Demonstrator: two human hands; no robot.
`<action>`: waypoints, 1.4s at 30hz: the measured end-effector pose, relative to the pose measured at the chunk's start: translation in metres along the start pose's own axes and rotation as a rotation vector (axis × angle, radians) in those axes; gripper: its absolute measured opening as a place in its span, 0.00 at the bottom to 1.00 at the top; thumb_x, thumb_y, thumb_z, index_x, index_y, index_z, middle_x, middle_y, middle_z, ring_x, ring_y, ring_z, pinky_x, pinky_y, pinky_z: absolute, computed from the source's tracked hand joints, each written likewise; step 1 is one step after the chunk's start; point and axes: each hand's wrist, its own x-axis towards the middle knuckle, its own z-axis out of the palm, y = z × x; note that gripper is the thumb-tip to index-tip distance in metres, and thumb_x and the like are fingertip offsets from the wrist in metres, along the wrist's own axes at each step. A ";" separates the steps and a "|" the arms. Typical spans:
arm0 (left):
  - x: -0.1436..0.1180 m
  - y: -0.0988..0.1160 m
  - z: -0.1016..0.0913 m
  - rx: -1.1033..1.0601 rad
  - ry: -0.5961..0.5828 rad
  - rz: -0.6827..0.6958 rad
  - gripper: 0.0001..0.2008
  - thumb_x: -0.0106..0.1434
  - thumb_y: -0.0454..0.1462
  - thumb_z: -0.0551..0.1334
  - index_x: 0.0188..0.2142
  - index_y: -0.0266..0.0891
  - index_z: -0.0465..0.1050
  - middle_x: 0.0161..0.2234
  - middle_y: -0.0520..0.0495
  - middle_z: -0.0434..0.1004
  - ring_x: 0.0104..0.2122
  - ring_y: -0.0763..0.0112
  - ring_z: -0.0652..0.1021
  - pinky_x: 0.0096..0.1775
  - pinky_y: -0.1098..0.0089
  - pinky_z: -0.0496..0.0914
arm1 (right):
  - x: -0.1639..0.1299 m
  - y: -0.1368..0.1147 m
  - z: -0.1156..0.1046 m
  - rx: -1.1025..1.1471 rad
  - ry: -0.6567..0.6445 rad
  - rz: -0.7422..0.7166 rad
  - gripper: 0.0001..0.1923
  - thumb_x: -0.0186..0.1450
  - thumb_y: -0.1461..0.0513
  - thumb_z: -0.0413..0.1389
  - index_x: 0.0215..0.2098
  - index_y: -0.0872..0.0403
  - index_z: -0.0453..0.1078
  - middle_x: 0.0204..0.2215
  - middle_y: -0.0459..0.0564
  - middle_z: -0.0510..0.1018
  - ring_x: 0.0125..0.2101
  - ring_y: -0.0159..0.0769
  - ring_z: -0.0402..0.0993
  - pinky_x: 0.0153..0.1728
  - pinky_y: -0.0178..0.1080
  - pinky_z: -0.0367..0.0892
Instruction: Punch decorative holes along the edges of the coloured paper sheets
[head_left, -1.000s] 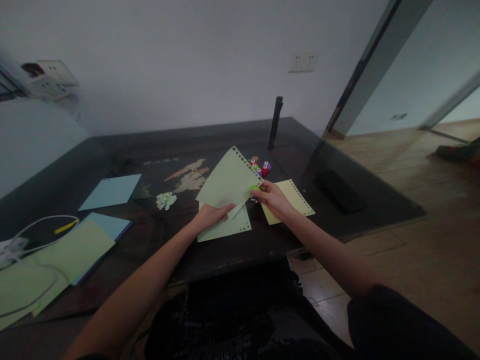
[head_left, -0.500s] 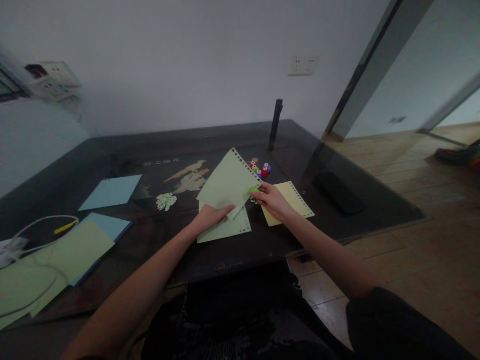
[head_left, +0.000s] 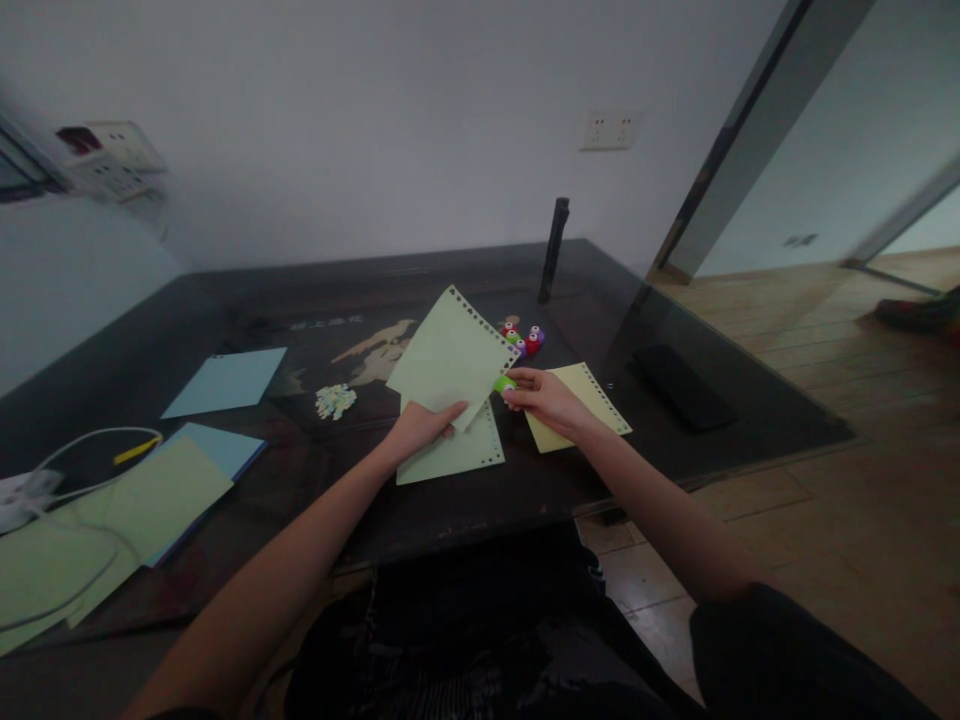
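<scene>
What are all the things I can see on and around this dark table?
Held sheet: one, pale green, punched edge, lifted above the table.
Green punch: one, at the held sheet's right edge.
Flat green sheet: one, under the held one.
Yellow sheet: one, punched edge, right of the hands.
Small punches: about five, red, purple, green, behind the sheets.
Paper bits: one small pile, pale.
Blue sheet: one, left.
Paper stack: green over blue, near left, beside white cables.
Black post: one, upright, far edge.
Table: dark.
Left hand: grips the held sheet.
Right hand: holds the green punch.
</scene>
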 end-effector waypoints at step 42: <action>0.001 0.001 -0.002 -0.021 -0.001 0.012 0.15 0.58 0.44 0.59 0.20 0.38 0.66 0.12 0.54 0.63 0.16 0.74 0.65 0.29 0.70 0.65 | -0.003 -0.009 -0.007 -0.923 0.129 -0.385 0.17 0.67 0.51 0.46 0.29 0.52 0.67 0.19 0.45 0.69 0.24 0.35 0.66 0.28 0.37 0.55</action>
